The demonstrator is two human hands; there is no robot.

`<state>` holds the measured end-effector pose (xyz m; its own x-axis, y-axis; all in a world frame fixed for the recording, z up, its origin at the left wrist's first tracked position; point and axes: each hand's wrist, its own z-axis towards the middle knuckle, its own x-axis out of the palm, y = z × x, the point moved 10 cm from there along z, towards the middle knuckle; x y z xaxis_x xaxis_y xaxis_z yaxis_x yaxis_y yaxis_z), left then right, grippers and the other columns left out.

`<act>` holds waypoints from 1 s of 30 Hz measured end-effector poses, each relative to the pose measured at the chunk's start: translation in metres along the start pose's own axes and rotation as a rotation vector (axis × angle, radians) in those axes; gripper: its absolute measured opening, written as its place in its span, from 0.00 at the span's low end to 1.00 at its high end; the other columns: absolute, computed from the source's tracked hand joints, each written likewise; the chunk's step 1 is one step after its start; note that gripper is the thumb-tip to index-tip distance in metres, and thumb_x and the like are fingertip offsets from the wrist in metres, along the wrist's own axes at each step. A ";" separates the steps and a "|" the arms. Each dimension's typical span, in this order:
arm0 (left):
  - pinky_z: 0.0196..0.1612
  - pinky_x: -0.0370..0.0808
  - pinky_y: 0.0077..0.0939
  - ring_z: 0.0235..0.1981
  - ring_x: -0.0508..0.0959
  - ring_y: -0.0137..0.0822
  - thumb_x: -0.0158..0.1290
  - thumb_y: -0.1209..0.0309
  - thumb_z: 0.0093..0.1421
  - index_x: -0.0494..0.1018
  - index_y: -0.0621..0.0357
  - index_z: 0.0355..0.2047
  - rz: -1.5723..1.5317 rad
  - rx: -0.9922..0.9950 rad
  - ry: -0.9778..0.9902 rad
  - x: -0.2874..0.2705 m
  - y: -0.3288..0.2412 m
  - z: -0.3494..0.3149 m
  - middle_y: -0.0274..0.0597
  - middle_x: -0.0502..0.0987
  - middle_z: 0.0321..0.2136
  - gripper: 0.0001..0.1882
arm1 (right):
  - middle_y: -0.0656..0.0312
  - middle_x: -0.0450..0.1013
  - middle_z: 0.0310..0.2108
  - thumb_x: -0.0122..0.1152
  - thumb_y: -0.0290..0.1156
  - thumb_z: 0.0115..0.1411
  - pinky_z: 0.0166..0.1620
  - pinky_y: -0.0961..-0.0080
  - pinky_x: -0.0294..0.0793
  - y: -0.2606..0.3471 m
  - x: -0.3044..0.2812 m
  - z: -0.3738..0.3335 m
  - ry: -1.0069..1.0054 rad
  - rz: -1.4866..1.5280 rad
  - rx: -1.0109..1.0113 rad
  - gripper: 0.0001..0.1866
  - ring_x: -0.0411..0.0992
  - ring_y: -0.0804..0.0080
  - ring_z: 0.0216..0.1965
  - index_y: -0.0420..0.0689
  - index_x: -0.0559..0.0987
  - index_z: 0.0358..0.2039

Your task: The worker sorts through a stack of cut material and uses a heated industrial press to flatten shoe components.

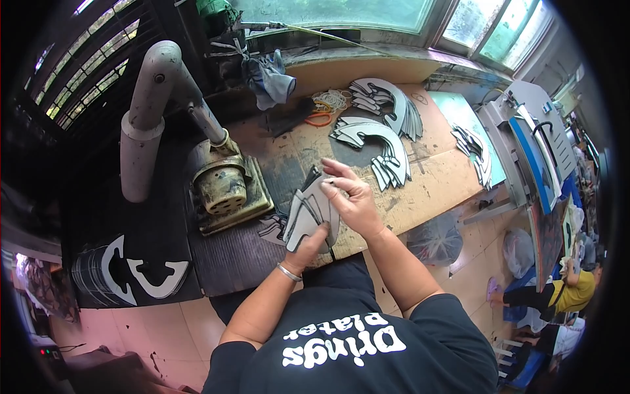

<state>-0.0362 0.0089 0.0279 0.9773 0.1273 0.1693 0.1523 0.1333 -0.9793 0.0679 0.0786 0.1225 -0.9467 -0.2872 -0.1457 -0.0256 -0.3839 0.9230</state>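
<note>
A fanned stack of flat grey cut-out pieces (302,222) is held up over the near edge of the table. My left hand (308,248) grips its lower end, thumb lying across the front face. At the upper right edge of the stack, my right hand (352,199) pinches the pieces, with its upper fingers stretched out past them. More small grey pieces (272,228) lie on the dark board just left of the stack. Farther off, two fanned piles of curved grey pieces (387,141) (412,118) rest on the brown board.
A pipe-armed machine with a round, stained head (222,187) stands left of my hands. Two white curved shapes (159,279) lie on the black surface at left. Orange-handled scissors (319,119) and a hanging glove (270,79) are at the back. Another pile (474,152) lies near a grey machine (535,141).
</note>
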 end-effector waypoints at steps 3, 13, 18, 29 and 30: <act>0.46 0.72 0.28 0.42 0.76 0.35 0.52 0.73 0.58 0.71 0.66 0.46 -0.069 -0.103 -0.036 -0.009 0.005 0.002 0.44 0.76 0.42 0.16 | 0.56 0.71 0.47 0.58 0.27 0.61 0.47 0.82 0.66 -0.010 -0.014 -0.004 -0.124 0.072 0.067 0.09 0.67 0.79 0.44 0.32 0.79 0.33; 0.43 0.74 0.25 0.37 0.76 0.30 0.51 0.68 0.61 0.73 0.61 0.43 -0.402 -0.194 -0.086 -0.023 0.003 0.018 0.38 0.76 0.37 0.12 | 0.75 0.69 0.22 0.57 0.32 0.64 0.25 0.89 0.58 0.002 -0.094 -0.008 -0.410 0.138 0.155 0.11 0.59 0.91 0.24 0.39 0.78 0.30; 0.38 0.76 0.25 0.35 0.76 0.28 0.54 0.68 0.61 0.71 0.58 0.44 -0.559 -0.224 -0.115 -0.024 -0.014 0.023 0.37 0.76 0.34 0.13 | 0.76 0.67 0.21 0.58 0.33 0.63 0.24 0.90 0.55 0.011 -0.145 0.011 -0.444 -0.007 0.073 0.11 0.58 0.92 0.23 0.37 0.79 0.30; 0.41 0.75 0.27 0.34 0.76 0.30 0.52 0.68 0.62 0.73 0.60 0.37 -0.763 -0.107 -0.425 -0.064 -0.033 0.032 0.40 0.77 0.32 0.08 | 0.68 0.72 0.21 0.56 0.28 0.62 0.28 0.82 0.63 -0.026 -0.335 -0.037 -0.777 -0.394 0.088 0.09 0.64 0.82 0.23 0.36 0.80 0.32; 0.41 0.74 0.27 0.34 0.76 0.29 0.53 0.70 0.61 0.73 0.61 0.37 -0.762 -0.141 -0.400 -0.060 -0.032 0.034 0.40 0.77 0.32 0.08 | 0.68 0.72 0.21 0.56 0.28 0.62 0.28 0.82 0.63 -0.025 -0.336 -0.034 -0.776 -0.397 0.086 0.09 0.64 0.82 0.23 0.36 0.80 0.32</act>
<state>-0.1050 0.0305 0.0526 0.4806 0.3916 0.7846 0.7864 0.2035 -0.5832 0.3972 0.1544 0.1366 -0.8132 0.5439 -0.2073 -0.3940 -0.2522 0.8838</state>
